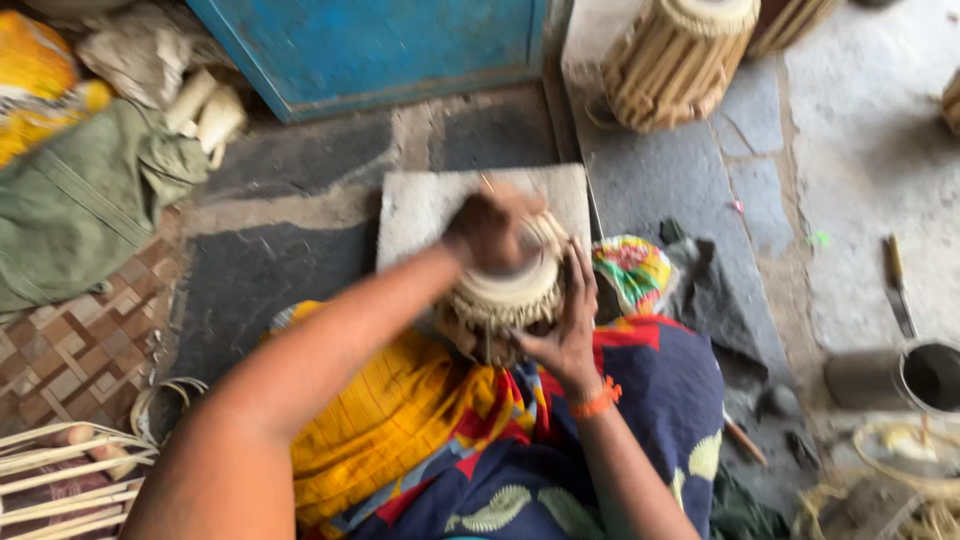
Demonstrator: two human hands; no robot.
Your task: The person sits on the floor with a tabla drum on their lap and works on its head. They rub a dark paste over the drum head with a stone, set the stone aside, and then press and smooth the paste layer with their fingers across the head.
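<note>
A small drum (505, 300) with a pale skin head and lacing around its body rests on my lap, over bright patterned cloth. My left hand (490, 228) is closed on top of the drum head; it is blurred and whether it holds a tool I cannot tell. My right hand (565, 325), with an orange band at the wrist, grips the drum's right side.
A flat stone slab (430, 205) lies just beyond the drum. A larger laced drum (675, 60) stands at the back, beside a blue door (370, 45). A knife (898, 285) and a dark pot (930, 375) sit at right. Green cloth (80, 200) lies at left.
</note>
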